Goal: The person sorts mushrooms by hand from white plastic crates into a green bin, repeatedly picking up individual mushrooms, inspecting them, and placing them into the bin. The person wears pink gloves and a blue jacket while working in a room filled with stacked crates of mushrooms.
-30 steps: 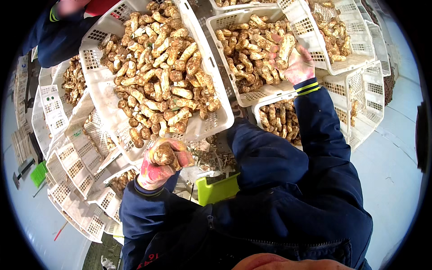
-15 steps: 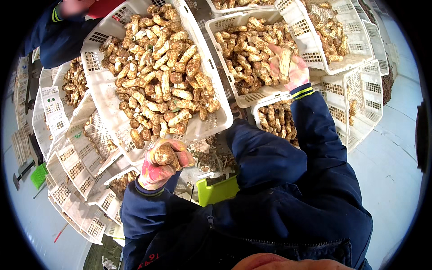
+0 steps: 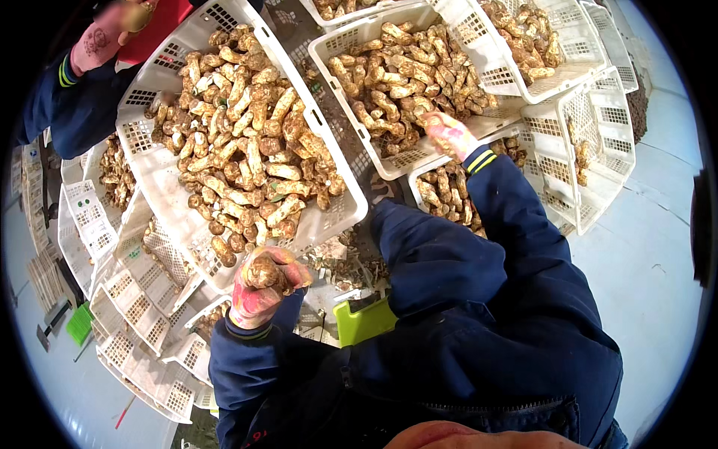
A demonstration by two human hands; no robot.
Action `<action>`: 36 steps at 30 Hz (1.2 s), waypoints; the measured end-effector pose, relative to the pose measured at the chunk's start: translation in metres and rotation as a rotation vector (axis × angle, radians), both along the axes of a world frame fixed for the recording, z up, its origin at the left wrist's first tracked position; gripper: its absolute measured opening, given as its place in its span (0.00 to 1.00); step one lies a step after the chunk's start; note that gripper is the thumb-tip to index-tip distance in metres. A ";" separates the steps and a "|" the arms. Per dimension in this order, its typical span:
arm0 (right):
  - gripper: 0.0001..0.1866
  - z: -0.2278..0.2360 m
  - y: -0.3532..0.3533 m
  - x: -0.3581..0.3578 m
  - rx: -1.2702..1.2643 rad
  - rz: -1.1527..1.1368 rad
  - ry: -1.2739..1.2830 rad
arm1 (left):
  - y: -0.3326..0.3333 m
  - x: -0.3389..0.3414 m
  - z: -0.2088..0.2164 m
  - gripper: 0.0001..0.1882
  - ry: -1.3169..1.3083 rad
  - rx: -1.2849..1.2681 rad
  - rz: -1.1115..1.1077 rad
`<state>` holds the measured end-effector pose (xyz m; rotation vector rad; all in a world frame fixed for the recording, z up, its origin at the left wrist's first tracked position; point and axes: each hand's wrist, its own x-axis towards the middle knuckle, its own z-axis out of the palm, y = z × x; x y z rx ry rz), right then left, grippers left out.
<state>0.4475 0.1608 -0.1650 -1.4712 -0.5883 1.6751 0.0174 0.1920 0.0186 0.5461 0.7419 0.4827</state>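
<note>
My left hand [image 3: 254,299], in a pink-stained glove, is closed around a brown-capped mushroom [image 3: 263,271], just off the near edge of a large white crate [image 3: 329,213]. That crate is heaped with pale-stemmed mushrooms [image 3: 254,161]. Farther right, my right hand [image 3: 451,137], gloved alike, hangs over the near rim of a second white crate [image 3: 400,162]. Its fingers are stretched forward, and no mushroom shows in them. More mushrooms [image 3: 407,78] lie in that crate, close to the fingertips.
A co-worker's gloved hand [image 3: 97,41] holds something blurred at upper left. Another mushroom crate [image 3: 576,82] stands at far right. White crates [image 3: 138,299] are stacked at left, near a green brush [image 3: 79,323]. A lime-green bin [image 3: 366,322] sits by my body.
My right hand has let go of a mushroom over the second crate and drawn back toward its near rim. My left hand keeps its mushroom. The co-worker's hand has come further into view.
</note>
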 end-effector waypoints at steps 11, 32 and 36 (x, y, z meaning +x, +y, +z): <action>0.27 0.220 0.049 -0.169 1.159 0.815 -0.584 | -0.027 0.042 0.008 0.41 -0.326 -0.197 0.243; 0.23 0.286 -0.110 -0.240 1.087 0.626 -0.424 | -0.049 -0.059 0.050 0.35 -0.332 0.069 0.362; 0.20 0.246 -0.122 -0.244 0.636 1.071 -0.678 | -0.072 -0.156 0.082 0.33 -0.293 0.378 0.461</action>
